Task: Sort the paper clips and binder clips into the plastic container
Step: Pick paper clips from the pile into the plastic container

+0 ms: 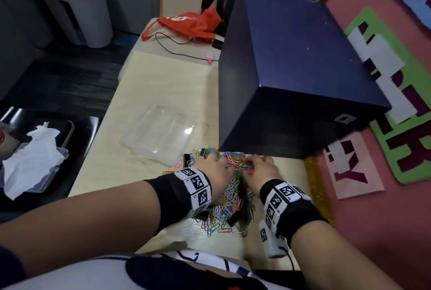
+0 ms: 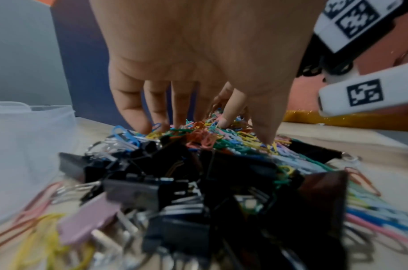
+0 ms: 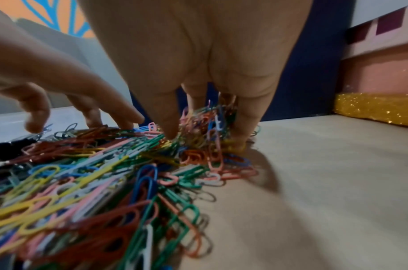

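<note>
A heap of coloured paper clips (image 1: pixel 233 187) lies on the pale table, mixed with black binder clips (image 1: pixel 186 157) along its left edge and near side. The binder clips (image 2: pixel 152 182) fill the foreground of the left wrist view. My left hand (image 1: pixel 225 165) is palm down, its straight fingertips (image 2: pixel 223 122) resting on top of the heap. My right hand (image 1: pixel 250 163) digs into the heap's far right end, thumb and fingers pinching a raised bunch of paper clips (image 3: pixel 210 117). The clear plastic container (image 1: pixel 161 133) lies just left of the heap with nothing visible inside.
A big dark blue box (image 1: pixel 291 68) stands right behind the heap. A gold glitter strip (image 1: pixel 314 184) and a pink board (image 1: pixel 373 208) border the table on the right. An orange bag (image 1: pixel 189 25) and cable lie far back. Bare tabletop (image 3: pixel 313 182) shows right of the heap.
</note>
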